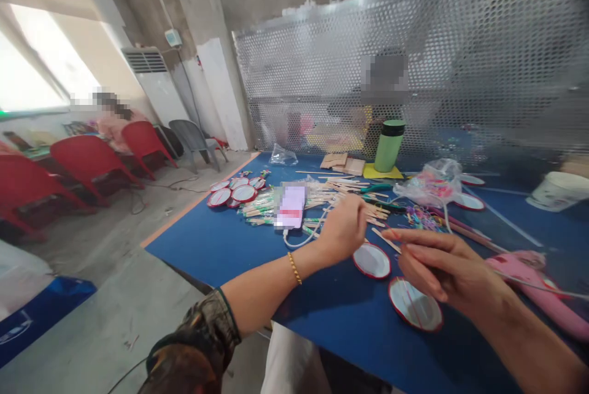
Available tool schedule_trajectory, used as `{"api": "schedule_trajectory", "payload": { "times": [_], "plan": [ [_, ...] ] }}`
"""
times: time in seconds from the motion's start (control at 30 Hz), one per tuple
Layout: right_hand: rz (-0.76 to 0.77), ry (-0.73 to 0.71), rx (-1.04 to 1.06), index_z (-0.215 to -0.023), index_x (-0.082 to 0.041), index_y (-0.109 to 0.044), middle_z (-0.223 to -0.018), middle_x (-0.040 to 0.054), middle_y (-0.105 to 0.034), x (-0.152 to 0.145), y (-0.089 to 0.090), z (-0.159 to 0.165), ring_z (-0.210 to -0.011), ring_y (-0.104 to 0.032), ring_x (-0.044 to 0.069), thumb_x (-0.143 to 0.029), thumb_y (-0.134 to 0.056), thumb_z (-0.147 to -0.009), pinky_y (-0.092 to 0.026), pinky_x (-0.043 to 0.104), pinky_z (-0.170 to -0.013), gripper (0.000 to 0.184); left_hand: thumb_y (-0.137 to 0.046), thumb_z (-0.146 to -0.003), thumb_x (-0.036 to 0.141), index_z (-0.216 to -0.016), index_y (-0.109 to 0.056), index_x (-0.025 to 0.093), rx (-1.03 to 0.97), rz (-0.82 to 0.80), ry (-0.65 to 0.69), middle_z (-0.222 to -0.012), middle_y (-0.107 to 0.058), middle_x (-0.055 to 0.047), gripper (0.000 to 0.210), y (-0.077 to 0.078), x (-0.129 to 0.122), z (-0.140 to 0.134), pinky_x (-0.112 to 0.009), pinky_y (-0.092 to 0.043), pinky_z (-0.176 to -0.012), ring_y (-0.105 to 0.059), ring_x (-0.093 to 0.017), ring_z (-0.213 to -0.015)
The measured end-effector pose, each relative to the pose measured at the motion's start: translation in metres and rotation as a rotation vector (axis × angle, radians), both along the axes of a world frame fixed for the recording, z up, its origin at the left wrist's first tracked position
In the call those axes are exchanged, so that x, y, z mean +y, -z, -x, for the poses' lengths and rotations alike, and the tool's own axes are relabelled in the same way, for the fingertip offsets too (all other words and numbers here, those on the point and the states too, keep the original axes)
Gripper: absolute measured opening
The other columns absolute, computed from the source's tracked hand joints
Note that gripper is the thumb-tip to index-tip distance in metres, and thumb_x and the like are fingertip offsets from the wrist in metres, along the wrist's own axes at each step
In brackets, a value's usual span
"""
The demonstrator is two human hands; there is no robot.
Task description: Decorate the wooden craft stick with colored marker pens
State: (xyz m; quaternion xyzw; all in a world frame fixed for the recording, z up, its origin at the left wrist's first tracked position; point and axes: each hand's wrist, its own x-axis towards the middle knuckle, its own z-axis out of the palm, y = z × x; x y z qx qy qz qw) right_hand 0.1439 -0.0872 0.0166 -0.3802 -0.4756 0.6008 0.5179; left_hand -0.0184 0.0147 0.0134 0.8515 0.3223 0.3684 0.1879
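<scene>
My left hand (345,231) is closed in front of the phone, its fingertips turned away, so whatever they may hold is hidden. To its right, my right hand (448,268) has its thumb and forefinger brought together at the near end of a thin flat wooden stick (385,239). A bit of orange-red shows at the forefinger tip. Below the hands lie two round white discs with red rims: one disc (372,260) between the hands, and a nearer disc (414,305), crossed by a red line, partly under my right hand.
A phone (292,207) with a white cable stands amid bagged sticks (257,210). More red-rimmed discs (243,193) are piled at left. Behind are a green bottle (389,147), a plastic bag (432,182) and a white cup (559,191). A pink object (547,296) lies at right.
</scene>
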Motion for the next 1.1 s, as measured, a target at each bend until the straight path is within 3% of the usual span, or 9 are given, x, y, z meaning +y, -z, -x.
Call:
{"api": "schedule_trajectory", "payload": {
  "times": [0.17,0.33,0.4,0.47,0.53,0.67,0.8,0.97,1.1],
  "plan": [
    [-0.124,0.157,-0.051,-0.134,-0.026,-0.064,-0.032,-0.0117,-0.037,-0.004,-0.012,-0.014,-0.029,-0.026,0.006,-0.047,-0.073,-0.085,-0.026,0.021,-0.037,0.055,-0.041,-0.098,0.025,-0.092,-0.054,0.020,-0.125,0.073,0.307,-0.089,-0.062,-0.005,0.015,-0.009,0.003,0.004,-0.032,-0.047,-0.076,-0.056,-0.017,-0.081],
    [-0.147,0.271,-0.424,-0.160,-0.022,-0.024,-0.044,-0.0069,-0.058,-0.004,-0.024,-0.040,-0.030,-0.038,0.009,-0.066,-0.064,-0.084,-0.025,0.020,-0.032,0.097,-0.047,-0.089,0.013,-0.089,-0.057,0.017,-0.027,0.077,0.125,-0.082,-0.059,-0.004,0.011,-0.012,0.016,0.008,-0.031,-0.045,-0.072,-0.053,-0.017,-0.074],
    [-0.101,0.310,-0.623,-0.161,-0.016,-0.015,-0.048,-0.0053,-0.063,0.000,-0.023,-0.045,-0.031,-0.040,0.010,-0.063,-0.065,-0.083,-0.028,0.021,-0.033,0.105,-0.052,-0.088,0.015,-0.086,-0.061,0.017,0.148,0.075,0.206,-0.084,-0.060,-0.004,0.009,-0.015,0.017,0.011,-0.032,-0.046,-0.075,-0.055,-0.018,-0.078],
    [-0.087,0.301,-0.814,-0.160,-0.017,-0.023,-0.051,-0.0056,-0.064,0.006,-0.018,-0.045,-0.036,-0.045,0.011,-0.053,-0.069,-0.083,-0.034,0.022,-0.038,0.097,-0.062,-0.086,0.024,-0.098,-0.066,0.017,0.321,0.083,0.346,-0.098,-0.062,-0.007,0.015,-0.018,0.014,0.016,-0.033,-0.048,-0.081,-0.058,-0.020,-0.089],
    [-0.112,0.237,-1.019,-0.150,-0.022,-0.047,-0.051,-0.0060,-0.064,0.012,-0.012,-0.042,-0.044,-0.053,0.013,-0.041,-0.069,-0.084,-0.040,0.023,-0.048,0.072,-0.070,-0.082,0.031,-0.109,-0.067,0.018,0.492,0.096,0.425,-0.107,-0.062,-0.007,0.030,-0.022,0.010,0.019,-0.033,-0.048,-0.083,-0.060,-0.022,-0.096],
    [-0.142,0.147,-1.332,-0.119,-0.032,-0.075,-0.064,-0.0017,-0.074,0.018,-0.002,-0.034,-0.061,-0.067,0.019,-0.029,-0.069,-0.084,-0.045,0.028,-0.062,0.036,-0.081,-0.070,0.034,-0.114,-0.067,0.019,0.654,0.095,0.462,-0.112,-0.061,-0.009,0.049,-0.023,0.004,0.021,-0.035,-0.048,-0.087,-0.059,-0.026,-0.103],
    [-0.196,0.168,-1.478,-0.100,-0.031,-0.081,-0.094,0.0031,-0.081,0.020,0.005,-0.026,-0.088,-0.073,0.024,-0.019,-0.067,-0.083,-0.047,0.029,-0.072,0.025,-0.082,-0.068,0.033,-0.116,-0.066,0.017,0.652,0.113,0.443,-0.115,-0.059,-0.010,0.053,-0.019,0.004,0.018,-0.036,-0.048,-0.089,-0.058,-0.027,-0.106],
    [-0.144,0.237,-1.517,-0.085,-0.026,-0.080,-0.072,0.0021,-0.077,0.024,0.006,-0.020,-0.072,-0.070,0.020,-0.019,-0.065,-0.085,-0.041,0.026,-0.062,0.017,-0.080,-0.066,0.033,-0.111,-0.065,0.015,0.649,0.099,0.431,-0.114,-0.058,-0.011,0.051,-0.015,0.002,0.016,-0.039,-0.049,-0.091,-0.058,-0.029,-0.106],
    [-0.093,0.431,-1.521,-0.093,-0.025,-0.080,-0.068,0.0030,-0.074,0.028,0.004,-0.039,-0.069,-0.068,0.020,-0.027,-0.057,-0.092,-0.041,0.027,-0.061,0.023,-0.075,-0.067,0.030,-0.112,-0.061,0.013,0.629,0.032,0.389,-0.113,-0.058,-0.014,0.050,-0.017,-0.002,0.015,-0.044,-0.049,-0.092,-0.056,-0.032,-0.108]
  ]
}}
